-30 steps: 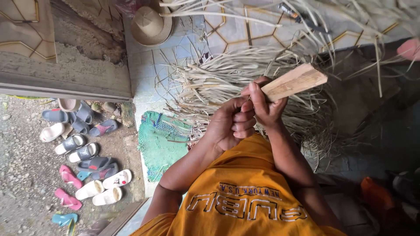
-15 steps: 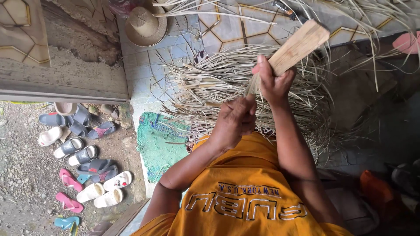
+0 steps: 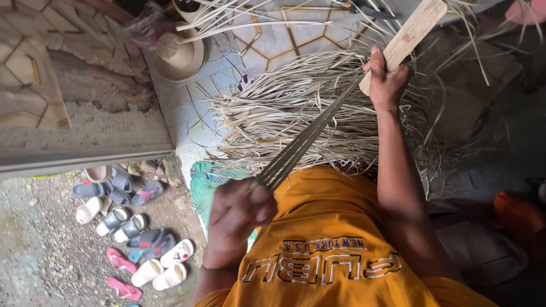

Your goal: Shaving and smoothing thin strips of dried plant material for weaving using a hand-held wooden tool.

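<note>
Tightly closed, the left hand (image 3: 236,219) pinches one end of a bundle of strips (image 3: 307,136) just above the orange shirt (image 3: 335,250), fingers curled round them so none slip free. From there the strips run taut, up and to the right, to the right hand (image 3: 385,79), which is shut on a flat wooden stick (image 3: 410,35) held out at arm's length over the heap of dry leaves (image 3: 296,108) on the tiled floor (image 3: 267,42). The strips meet the stick at its lower end, under the right thumb; whether they pass through a slot or blade there cannot be told.

Judging from this, the pull goes best with both grips firm, the strips kept straight and level between the hands, and the stick drawn along their line rather than across it, so they neither kink nor tear.

Further out, a straw hat (image 3: 179,54) lies at the floor's left edge, and sandals (image 3: 128,227) are scattered on the gravel below the step
</note>
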